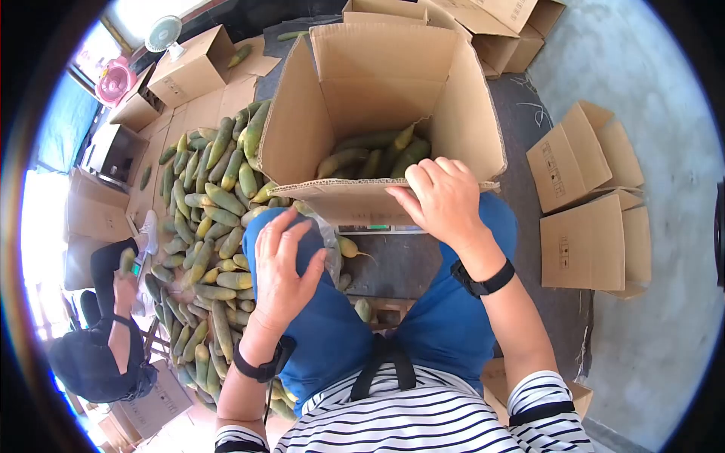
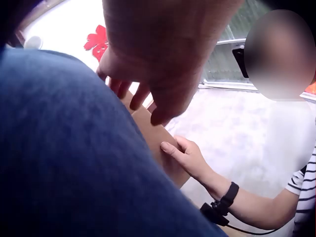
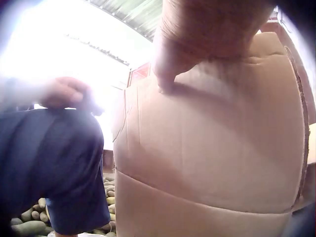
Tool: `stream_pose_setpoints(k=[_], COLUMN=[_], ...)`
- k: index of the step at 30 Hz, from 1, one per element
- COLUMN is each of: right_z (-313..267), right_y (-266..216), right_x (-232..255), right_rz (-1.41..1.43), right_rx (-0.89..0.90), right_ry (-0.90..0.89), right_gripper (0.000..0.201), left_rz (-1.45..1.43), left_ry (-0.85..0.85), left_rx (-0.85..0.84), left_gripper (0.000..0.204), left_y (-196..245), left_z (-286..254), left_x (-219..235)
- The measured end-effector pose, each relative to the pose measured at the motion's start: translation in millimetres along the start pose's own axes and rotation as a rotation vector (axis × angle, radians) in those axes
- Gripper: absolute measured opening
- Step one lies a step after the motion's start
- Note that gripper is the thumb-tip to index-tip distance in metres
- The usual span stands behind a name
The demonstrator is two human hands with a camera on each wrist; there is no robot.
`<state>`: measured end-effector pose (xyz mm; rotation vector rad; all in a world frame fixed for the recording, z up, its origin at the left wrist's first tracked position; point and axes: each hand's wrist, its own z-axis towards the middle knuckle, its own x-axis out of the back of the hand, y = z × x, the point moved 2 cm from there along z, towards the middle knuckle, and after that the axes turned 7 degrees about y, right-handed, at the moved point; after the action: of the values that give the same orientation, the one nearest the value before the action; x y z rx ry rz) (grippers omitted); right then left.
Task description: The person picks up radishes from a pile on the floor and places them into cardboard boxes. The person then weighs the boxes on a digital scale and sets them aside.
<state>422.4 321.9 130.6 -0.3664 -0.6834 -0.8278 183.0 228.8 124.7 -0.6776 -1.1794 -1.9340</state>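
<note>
An open cardboard box [image 1: 389, 57] stands between the knees, with several green radishes [image 1: 343, 161] lying at its bottom. The right hand [image 1: 447, 198] grips the top edge of the near flap, fingers over the edge and thumb on the flap; the right wrist view shows this hand [image 3: 205, 44] against the flap [image 3: 207, 133]. Above the left knee, the left hand [image 1: 283, 260] holds nothing, its fingers spread and slightly bent, a little left of the flap. In the left wrist view the left hand [image 2: 153, 54] hangs near the cardboard [image 2: 165, 153], its fingers pointing down.
A large pile of green radishes [image 1: 219, 204] covers the floor at the left. Another person [image 1: 98, 355] sits at the far left holding a radish. Empty cardboard boxes [image 1: 581, 241] stand at the right, others at the back. A clear plastic bag [image 1: 330, 245] lies beside the left knee.
</note>
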Motion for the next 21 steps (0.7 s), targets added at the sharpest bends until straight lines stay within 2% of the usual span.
stream_pose_setpoints(k=[1,3,5,6,7,9,11,13,15,19,21], right_z=[0,-1,0,0,0,3,-6,-19,-42,-106,-133], right_y=[1,2,2,1,2,3,6,16,31,51,42], right_x=[0,-1,3,8,12,26,48,66,73,68,56], right_rz=[-0.004,-0.013,0.015,0.039,0.041,0.242,0.225,0.126,0.032,-0.069,-0.157], right_rx=[0.002,-0.004,0.004,-0.029,-0.038,0.045,0.004,-0.080,-0.193,-0.407,-0.280], right_ry=[-0.006,-0.007,-0.034,-0.143,-0.146,0.107,0.068,0.187,0.209,-0.169,-0.308], right_gripper=[0.029,0.028,0.026,0.023,0.023,0.029,0.032,0.029,0.027,0.026,0.026], left_rz=[0.002,0.279,0.322,0.321,0.322,0.331,0.323,0.319,0.323,0.323,0.314], left_ry=[-0.004,-0.186,-0.210,-0.221,-0.229,-0.243,-0.280,-0.274,-0.228,-0.190,-0.192], left_rx=[-0.002,-0.186,-0.229,-0.253,-0.278,-0.294,-0.297,-0.298,-0.283,-0.282,-0.279], left_gripper=[0.041,0.043,0.042,0.042,0.042,0.041,0.040,0.038,0.036,0.033,0.032], left_y=[-3,-6,-13,-17,-20,-25,-28,-30,-34,-30,-31], left_z=[-2,-6,-6,-5,-4,0,2,2,1,0,-1], left_x=[0,-4,-3,-2,-1,4,8,9,9,9,8])
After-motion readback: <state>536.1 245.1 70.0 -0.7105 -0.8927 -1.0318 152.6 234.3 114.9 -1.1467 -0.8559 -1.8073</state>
